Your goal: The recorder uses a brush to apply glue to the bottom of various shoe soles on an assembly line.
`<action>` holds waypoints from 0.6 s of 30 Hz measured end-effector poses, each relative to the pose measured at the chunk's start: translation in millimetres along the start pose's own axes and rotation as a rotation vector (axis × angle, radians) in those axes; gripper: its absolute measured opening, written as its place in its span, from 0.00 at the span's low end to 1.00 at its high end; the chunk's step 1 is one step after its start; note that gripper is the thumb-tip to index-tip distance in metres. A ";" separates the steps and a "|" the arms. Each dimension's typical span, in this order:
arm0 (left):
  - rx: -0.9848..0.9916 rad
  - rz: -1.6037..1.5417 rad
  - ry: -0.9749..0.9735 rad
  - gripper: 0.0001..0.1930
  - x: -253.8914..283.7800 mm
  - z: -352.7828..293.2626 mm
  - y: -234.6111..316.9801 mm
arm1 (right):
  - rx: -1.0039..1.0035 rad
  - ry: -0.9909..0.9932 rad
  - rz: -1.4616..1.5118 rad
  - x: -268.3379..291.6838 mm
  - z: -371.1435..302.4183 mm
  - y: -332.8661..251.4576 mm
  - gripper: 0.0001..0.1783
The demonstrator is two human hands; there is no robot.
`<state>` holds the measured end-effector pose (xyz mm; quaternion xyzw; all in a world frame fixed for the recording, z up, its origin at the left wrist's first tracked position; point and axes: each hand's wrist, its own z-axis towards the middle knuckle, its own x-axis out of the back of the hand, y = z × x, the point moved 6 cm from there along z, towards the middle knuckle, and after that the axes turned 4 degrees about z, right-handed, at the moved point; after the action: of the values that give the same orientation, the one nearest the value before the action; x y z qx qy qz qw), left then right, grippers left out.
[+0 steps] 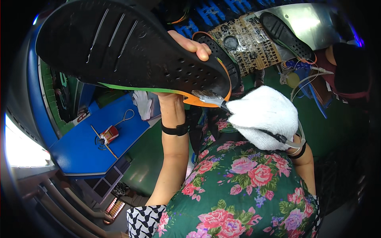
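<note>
A black shoe sole [135,51] with grooves, small holes and a green-to-orange side edge fills the upper left. My bare left hand [192,44] is closed round it, with fingertips over the near-right edge and the wrist below. My right hand [264,117], in a white knitted glove, is closed round the dark handle of a brush-like tool [210,99] with a flat, translucent head. That head touches the orange edge at the toe end of the sole. A thin hose or cable runs out behind the glove. The right fingers are hidden by the knit.
Behind the held sole, another black sole [217,49] lies beside taped brown cardboard [250,43]. A further sole [283,33] rests on the metal tabletop. White gloves [143,104] and a small red item [109,135] lie on a blue table [79,152]. A co-worker [349,71] is at right.
</note>
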<state>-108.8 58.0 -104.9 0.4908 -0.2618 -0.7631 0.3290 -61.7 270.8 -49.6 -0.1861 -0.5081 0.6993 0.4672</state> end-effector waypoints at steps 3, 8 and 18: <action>0.060 -0.039 0.001 0.34 4.1 -0.7 -2.3 | 0.039 0.002 -0.017 -0.5 0.4 -1.7 0.14; 0.056 -0.004 -0.010 0.37 11.4 -10.9 -5.2 | 0.075 -0.029 0.087 -13.3 -3.2 0.4 0.13; 0.061 -0.023 -0.005 0.43 14.4 -10.6 -16.9 | 0.054 0.004 -0.092 4.3 0.5 -1.8 0.16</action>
<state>-107.5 57.1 -129.5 0.5018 -0.2802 -0.7596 0.3043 -63.4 274.2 -46.9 -0.1513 -0.4959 0.6902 0.5047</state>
